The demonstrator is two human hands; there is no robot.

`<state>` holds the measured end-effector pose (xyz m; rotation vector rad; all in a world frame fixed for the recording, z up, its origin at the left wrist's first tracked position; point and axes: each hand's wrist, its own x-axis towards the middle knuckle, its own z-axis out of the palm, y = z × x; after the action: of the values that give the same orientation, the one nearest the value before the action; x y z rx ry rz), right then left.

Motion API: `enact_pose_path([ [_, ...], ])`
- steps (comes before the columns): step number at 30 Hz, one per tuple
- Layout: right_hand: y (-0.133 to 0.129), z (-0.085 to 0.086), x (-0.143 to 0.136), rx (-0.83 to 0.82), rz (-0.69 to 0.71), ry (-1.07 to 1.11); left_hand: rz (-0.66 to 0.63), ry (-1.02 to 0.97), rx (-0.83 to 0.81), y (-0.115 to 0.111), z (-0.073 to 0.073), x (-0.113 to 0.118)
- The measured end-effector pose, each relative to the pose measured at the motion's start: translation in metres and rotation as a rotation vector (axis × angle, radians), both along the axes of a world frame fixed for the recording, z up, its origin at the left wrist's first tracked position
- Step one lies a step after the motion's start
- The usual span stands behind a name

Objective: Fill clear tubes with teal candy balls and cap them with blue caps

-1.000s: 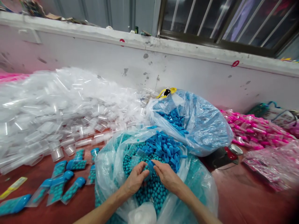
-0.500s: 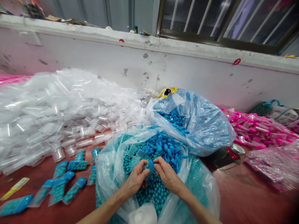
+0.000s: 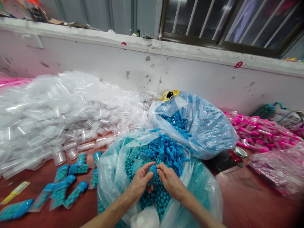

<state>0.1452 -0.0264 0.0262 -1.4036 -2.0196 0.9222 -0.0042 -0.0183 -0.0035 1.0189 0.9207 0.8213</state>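
Note:
Over an open plastic bag [image 3: 110, 171] of turquoise beads [image 3: 159, 202], both hands meet around one small container. My left hand [image 3: 140, 180] is closed around its body, which is mostly hidden by the fingers. A blue cap [image 3: 153, 171] shows at its top, between the two hands. My right hand [image 3: 169, 179] pinches at the cap's right side with thumb and forefinger. Loose blue caps [image 3: 166, 150] lie on the beads just beyond the hands. A white rounded object [image 3: 146, 218] sits at the bag's near edge.
Clear empty containers [image 3: 57, 117] form a large heap on the left. Several capped containers of beads [image 3: 59, 191] lie on the red table [image 3: 237, 205]. Behind stands another bag [image 3: 209, 123] of blue caps. A dark box with a metal-lidded jar [image 3: 239, 152] and pink pieces [image 3: 261, 131] are right.
Both hands stay at the same container over the beads. The right hand has shifted slightly down and closer to the left, still at the cap. The view has tilted a little.

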Motion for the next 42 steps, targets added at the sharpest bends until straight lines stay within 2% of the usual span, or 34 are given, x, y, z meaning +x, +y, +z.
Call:
enact_pose_path([
  [4,-0.007,-0.006,-0.002,0.225,0.010,-0.229,0.088,0.147,0.092,-0.005,0.004,0.006],
  [7,-0.010,-0.006,-0.004,0.227,-0.001,-0.131,0.141,0.181,0.065,-0.007,0.006,0.005],
  [9,-0.009,-0.002,-0.004,0.080,-0.014,0.060,0.112,0.117,0.009,-0.006,0.008,0.001],
  [13,0.001,0.005,0.003,-0.374,-0.065,0.512,-0.012,0.037,-0.064,-0.003,0.013,-0.013],
  [15,0.006,0.004,0.004,-0.446,-0.177,0.668,-0.043,0.068,-0.042,-0.003,0.017,-0.016],
  [17,0.009,0.003,0.001,-0.402,-0.290,0.679,-0.072,0.107,0.018,-0.005,0.022,-0.015],
  [19,0.007,0.005,-0.005,-0.266,-0.325,0.552,-0.089,0.155,0.078,-0.007,0.025,-0.011],
  [21,0.002,0.009,-0.012,-0.069,-0.279,0.380,-0.047,0.199,0.111,-0.010,0.026,-0.007],
  [23,-0.006,0.013,-0.017,0.049,-0.184,0.232,0.029,0.213,0.107,-0.014,0.026,-0.003],
  [27,-0.018,0.015,-0.020,-0.021,-0.013,0.051,0.142,0.205,0.103,-0.017,0.023,-0.003],
  [30,-0.022,0.009,-0.022,-0.061,0.036,-0.043,0.160,0.241,0.094,-0.015,0.022,-0.007],
  [36,-0.025,-0.004,-0.033,0.199,-0.061,-0.104,0.105,0.198,0.277,-0.011,0.027,-0.006],
  [42,-0.026,-0.008,-0.038,0.409,-0.085,-0.201,0.179,0.166,0.162,-0.015,0.029,0.003],
])
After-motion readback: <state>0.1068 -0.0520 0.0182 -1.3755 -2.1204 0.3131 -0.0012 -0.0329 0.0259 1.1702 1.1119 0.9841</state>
